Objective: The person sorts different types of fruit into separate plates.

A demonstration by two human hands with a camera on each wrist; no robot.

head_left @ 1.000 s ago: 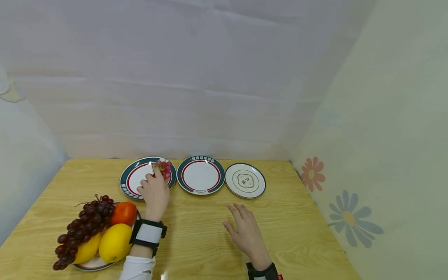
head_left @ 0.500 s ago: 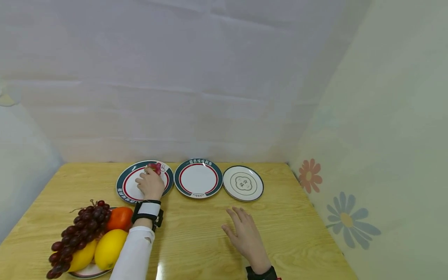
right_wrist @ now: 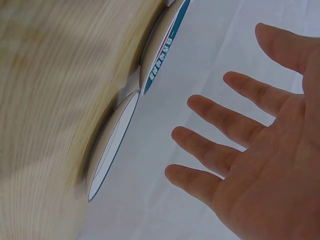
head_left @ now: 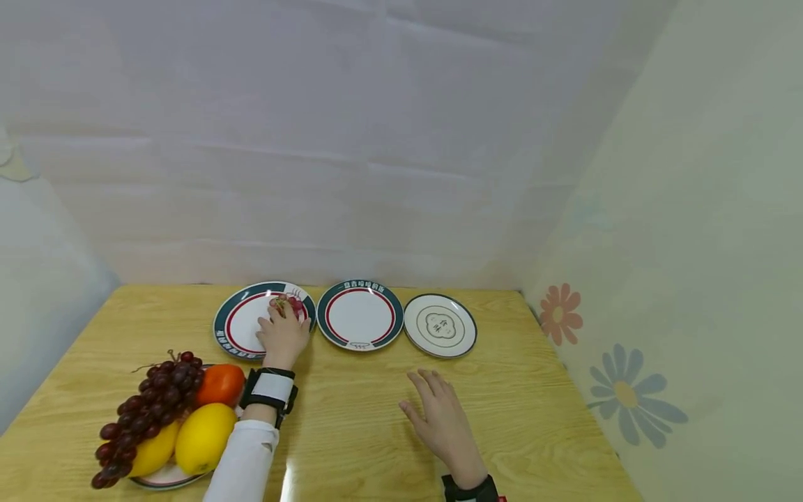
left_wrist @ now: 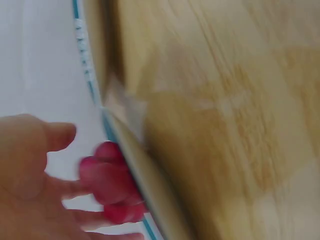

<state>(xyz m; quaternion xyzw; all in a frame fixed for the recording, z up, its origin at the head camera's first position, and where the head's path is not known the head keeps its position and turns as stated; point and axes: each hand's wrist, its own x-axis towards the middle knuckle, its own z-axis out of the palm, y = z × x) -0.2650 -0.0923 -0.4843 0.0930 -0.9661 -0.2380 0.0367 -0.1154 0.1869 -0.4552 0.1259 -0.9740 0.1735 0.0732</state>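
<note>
left hand (head_left: 284, 336) lower now, grapes (head_left: 287, 305) down — three plates, two hands

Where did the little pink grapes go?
In the head view the little pink grapes are on the leftmost plate of the back row, at its right side, with the left hand on them.

Right hand (right_wrist: 270, 165) fills the right of frame, fingers spread and straight, holding nothing. Two plate rims (right_wrist: 112, 145) edge-on against blurred wooden table (right_wrist: 50, 100) at left.
</note>
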